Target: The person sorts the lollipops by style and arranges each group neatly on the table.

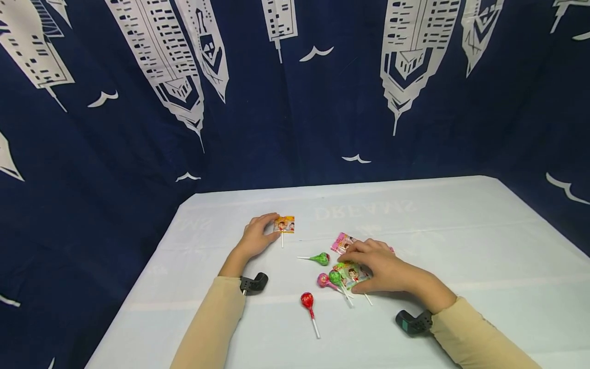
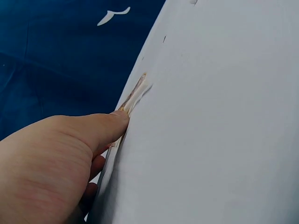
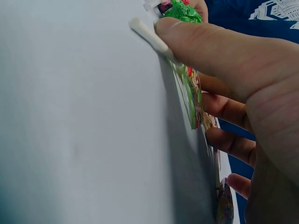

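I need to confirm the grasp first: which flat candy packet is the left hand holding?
The orange packet, pinched by the left hand; the green packet and pink packet are both over at the right hand.

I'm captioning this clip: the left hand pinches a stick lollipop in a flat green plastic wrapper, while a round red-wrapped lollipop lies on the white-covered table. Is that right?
The colour is wrong: the head view shows the left hand pinching a stick lollipop in a flat orange plastic wrapper, not green. The round red-wrapped lollipop does lie on the white-covered table.
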Tool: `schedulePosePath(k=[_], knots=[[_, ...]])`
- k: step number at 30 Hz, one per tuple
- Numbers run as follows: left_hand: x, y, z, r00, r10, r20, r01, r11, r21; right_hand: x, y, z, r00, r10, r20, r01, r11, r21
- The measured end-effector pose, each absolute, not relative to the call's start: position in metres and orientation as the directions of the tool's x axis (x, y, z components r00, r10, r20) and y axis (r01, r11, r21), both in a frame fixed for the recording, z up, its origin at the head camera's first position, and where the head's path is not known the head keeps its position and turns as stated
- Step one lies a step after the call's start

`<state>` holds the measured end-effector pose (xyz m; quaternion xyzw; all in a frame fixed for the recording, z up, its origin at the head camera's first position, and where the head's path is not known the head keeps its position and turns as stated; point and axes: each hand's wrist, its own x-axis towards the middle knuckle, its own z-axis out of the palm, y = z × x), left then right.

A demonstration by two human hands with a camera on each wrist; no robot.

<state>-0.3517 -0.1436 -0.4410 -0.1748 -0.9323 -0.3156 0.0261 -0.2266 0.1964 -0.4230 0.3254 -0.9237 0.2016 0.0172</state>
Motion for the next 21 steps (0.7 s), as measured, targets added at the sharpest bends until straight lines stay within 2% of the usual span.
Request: schedulePosePath(k=[21], knots=[[-0.3517,-0.1440,-0.4416,-0.947,0.267,0.179,0.320,0.734,0.599,-0.2273,0.1938,-0.4228,-0.778,-0.589,0.217,-0.624,0.688,-0.370]])
